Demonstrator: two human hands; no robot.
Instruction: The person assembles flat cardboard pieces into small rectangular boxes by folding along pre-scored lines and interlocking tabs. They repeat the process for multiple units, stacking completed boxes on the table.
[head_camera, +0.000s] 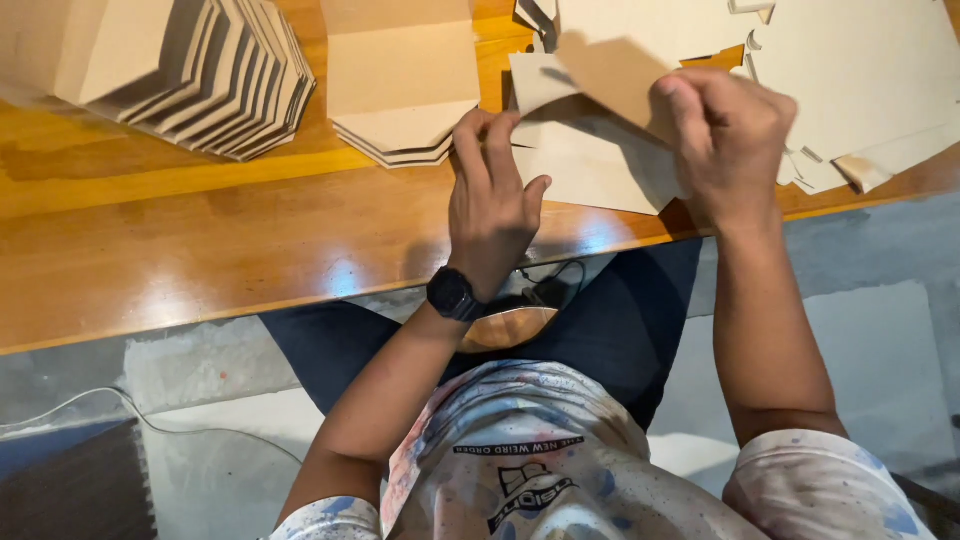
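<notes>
A flat brown cardboard cut-out (600, 110) lies partly lifted over the edge of a glossy wooden table (200, 230). My left hand (492, 195), with a black watch on its wrist, pinches the lower left flap of that cardboard piece. My right hand (728, 132) grips the same piece at its right side, fingers curled over a folded panel. More flat cardboard blanks (860, 70) lie under and behind it.
A fanned stack of folded cardboard pieces (200, 70) sits at the table's far left. A smaller pile of folded cardboard (400, 90) rests in the middle. Below the table edge are my dark trousers, a grey floor (880, 330) and a thin cable (150, 420).
</notes>
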